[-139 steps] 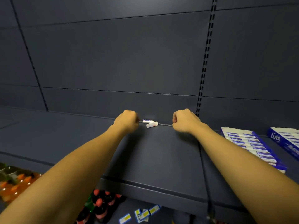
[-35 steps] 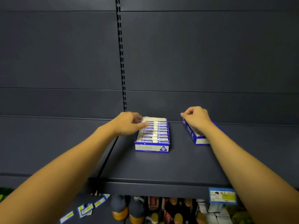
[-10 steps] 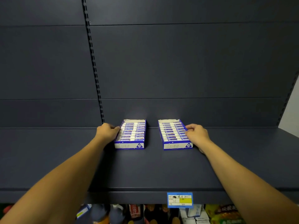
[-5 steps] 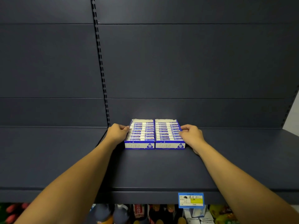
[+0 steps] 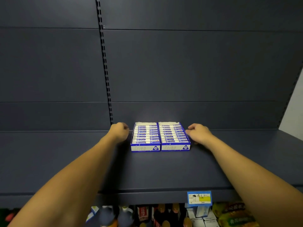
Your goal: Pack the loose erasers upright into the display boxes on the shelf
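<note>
Two full eraser display boxes (image 5: 160, 137) sit touching on the shelf (image 5: 164, 169), flanked by the loosely curled, empty left hand (image 5: 120, 131) and right hand (image 5: 199, 132).

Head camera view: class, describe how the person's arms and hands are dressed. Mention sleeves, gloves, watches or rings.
Both forearms are bare as far as the picture edge, with no sleeve visible. The left hand and right hand wear no gloves; no watch, bracelet or ring shows.

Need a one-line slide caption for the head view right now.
Two filled eraser display boxes sit side by side on the shelf, flanked by left hand and right hand.
</note>
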`<state>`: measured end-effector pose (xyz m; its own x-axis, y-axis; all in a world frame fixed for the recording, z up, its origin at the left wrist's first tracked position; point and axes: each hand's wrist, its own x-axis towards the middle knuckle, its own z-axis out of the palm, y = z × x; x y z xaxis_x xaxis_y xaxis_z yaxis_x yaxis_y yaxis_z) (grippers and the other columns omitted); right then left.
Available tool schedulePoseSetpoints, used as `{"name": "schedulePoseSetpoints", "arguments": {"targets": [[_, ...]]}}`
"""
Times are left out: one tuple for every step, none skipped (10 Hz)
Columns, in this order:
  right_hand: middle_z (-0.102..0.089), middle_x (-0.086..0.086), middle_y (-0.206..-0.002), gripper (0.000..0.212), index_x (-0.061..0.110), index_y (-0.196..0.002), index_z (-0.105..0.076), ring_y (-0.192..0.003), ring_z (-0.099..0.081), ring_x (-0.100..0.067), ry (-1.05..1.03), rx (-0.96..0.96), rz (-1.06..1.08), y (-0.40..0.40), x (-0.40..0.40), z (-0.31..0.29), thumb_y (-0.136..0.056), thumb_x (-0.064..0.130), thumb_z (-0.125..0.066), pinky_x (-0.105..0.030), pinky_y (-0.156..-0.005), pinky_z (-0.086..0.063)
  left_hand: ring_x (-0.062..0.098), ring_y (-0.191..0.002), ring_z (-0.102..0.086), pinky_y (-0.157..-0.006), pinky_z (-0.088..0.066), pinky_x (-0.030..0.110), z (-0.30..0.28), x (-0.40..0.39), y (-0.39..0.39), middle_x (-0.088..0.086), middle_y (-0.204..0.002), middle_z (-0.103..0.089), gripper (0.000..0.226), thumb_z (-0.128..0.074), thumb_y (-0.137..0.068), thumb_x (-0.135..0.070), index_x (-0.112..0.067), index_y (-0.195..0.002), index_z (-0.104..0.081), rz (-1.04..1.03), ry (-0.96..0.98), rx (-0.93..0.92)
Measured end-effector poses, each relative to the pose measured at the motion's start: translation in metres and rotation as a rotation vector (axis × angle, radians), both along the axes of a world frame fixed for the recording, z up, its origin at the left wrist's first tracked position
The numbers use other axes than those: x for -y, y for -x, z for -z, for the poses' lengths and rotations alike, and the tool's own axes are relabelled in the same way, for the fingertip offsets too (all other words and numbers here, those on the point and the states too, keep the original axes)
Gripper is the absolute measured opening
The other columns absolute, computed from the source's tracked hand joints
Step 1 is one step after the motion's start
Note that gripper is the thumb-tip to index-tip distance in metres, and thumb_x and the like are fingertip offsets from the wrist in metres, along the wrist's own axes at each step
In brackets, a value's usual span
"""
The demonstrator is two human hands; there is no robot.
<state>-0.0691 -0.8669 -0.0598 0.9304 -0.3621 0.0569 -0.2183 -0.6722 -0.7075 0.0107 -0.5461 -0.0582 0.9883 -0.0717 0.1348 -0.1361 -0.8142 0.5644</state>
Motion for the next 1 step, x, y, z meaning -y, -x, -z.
{"name": "schedulePoseSetpoints", "arguments": {"targets": [[-0.063,-0.010,-0.133,0.043,0.012,-0.131,-0.060,-0.121,-0.059,-0.027,0.174,0.115,0.085,0.0104,0.0099,-0.0322,-0.094,0.033,-0.064,-0.031,-0.102,-0.044,0.030,-0.111,-0.061,-0.094,-0.051,0.036,-0.0097,-0.0085,0.0002,0.012,-0.125,-0.065,0.030,-0.048,-0.102,-0.019,-0.009,-0.125,-0.063,0.019,-0.088,0.027]]}}
